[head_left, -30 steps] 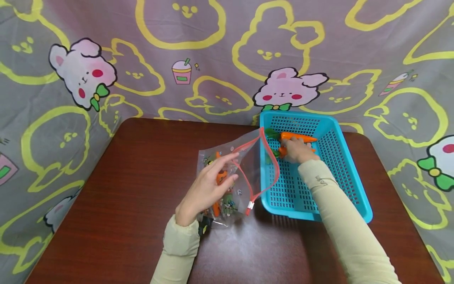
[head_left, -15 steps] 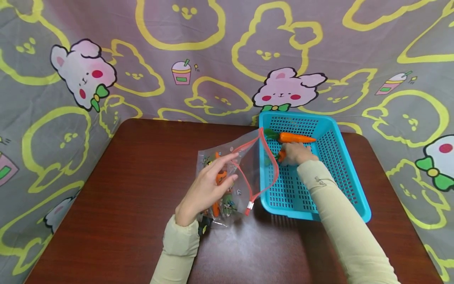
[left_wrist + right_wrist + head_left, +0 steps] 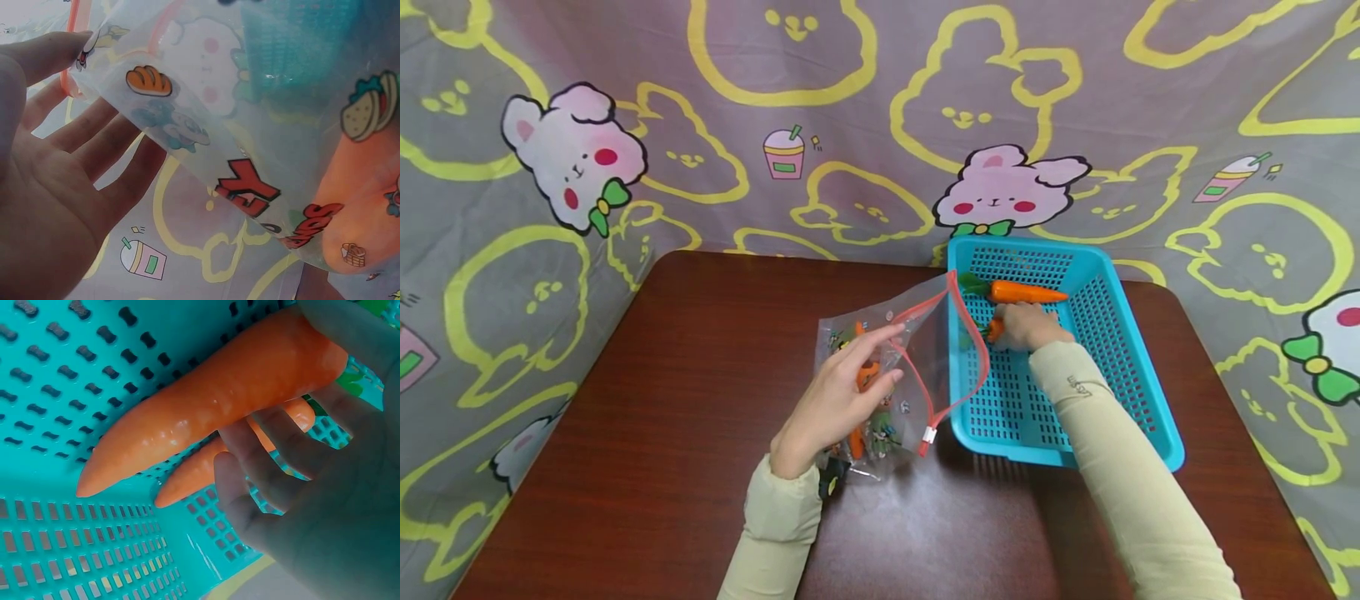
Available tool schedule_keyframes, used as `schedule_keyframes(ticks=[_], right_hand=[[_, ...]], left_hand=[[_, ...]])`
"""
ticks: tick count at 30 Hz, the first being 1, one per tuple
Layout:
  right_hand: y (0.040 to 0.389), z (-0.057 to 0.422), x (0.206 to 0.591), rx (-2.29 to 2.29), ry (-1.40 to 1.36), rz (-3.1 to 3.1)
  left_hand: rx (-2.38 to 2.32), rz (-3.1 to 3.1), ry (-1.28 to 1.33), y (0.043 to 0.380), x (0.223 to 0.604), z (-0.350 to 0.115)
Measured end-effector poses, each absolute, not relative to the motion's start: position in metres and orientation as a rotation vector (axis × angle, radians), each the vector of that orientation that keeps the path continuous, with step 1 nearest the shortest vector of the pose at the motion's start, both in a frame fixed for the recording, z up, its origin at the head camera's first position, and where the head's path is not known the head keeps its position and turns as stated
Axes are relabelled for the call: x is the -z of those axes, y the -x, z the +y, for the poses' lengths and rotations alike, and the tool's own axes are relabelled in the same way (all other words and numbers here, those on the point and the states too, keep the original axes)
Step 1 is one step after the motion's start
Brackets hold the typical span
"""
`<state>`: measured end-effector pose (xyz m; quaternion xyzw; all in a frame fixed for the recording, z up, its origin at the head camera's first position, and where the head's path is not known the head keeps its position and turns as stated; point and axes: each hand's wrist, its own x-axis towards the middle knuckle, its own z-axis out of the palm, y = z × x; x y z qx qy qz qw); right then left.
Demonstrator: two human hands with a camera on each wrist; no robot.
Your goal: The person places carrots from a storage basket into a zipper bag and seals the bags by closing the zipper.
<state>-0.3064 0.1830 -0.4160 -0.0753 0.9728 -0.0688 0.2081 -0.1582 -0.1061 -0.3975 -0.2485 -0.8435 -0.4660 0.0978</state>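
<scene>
In the head view, my left hand lies with spread, straight fingers against a clear slider bag with a red zip. Its mouth gapes toward a blue plastic basket. The left wrist view shows the thumb and fingertips at the bag's edge, and an orange carrot shape through the printed plastic. Inside the basket, my right hand grips an orange carrot near its leafy end, thumb over it and fingers beneath. Behind it lies a second carrot with green leaves.
The basket and bag stand on a dark brown table. A curtain printed with rabbits hangs behind and along the sides. A white slider sits at the bag's near corner.
One second ago the right hand touched both carrots; it has shifted slightly toward me and now has the nearer one, leaving the far carrot apart. The left hand and bag have stayed put.
</scene>
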Motion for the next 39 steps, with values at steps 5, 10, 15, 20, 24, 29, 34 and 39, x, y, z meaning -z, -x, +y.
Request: schedule_keyframes(ticks=[5,10,15,20,24,29,34,39], right_hand=[[0.305,0.183,0.416,0.204,0.215,2.716],[0.303,0.183,0.416,0.212,0.221,2.721],[0.302,0.186,0.417,0.231,0.230,2.726],[0.303,0.188,0.417,0.237,0.236,2.733],[0.303,0.188,0.415,0.247,0.234,2.733],[0.303,0.189,0.412,0.287,0.232,2.730],[0.302,0.189,0.410,0.353,0.198,2.717],[0.301,0.190,0.406,0.424,0.162,2.705]], left_hand=[[1.371,-2.496,0.743,0.158,0.398,-0.106],[1.372,-2.505,0.737,0.159,0.399,-0.106],[1.372,-2.507,0.734,0.159,0.399,-0.106],[1.372,-2.505,0.734,0.158,0.398,-0.106],[1.367,-2.504,0.733,0.158,0.398,-0.106],[1.363,-2.504,0.734,0.159,0.398,-0.106],[1.337,-2.508,0.738,0.159,0.398,-0.106],[1.338,-2.507,0.736,0.159,0.398,-0.106]])
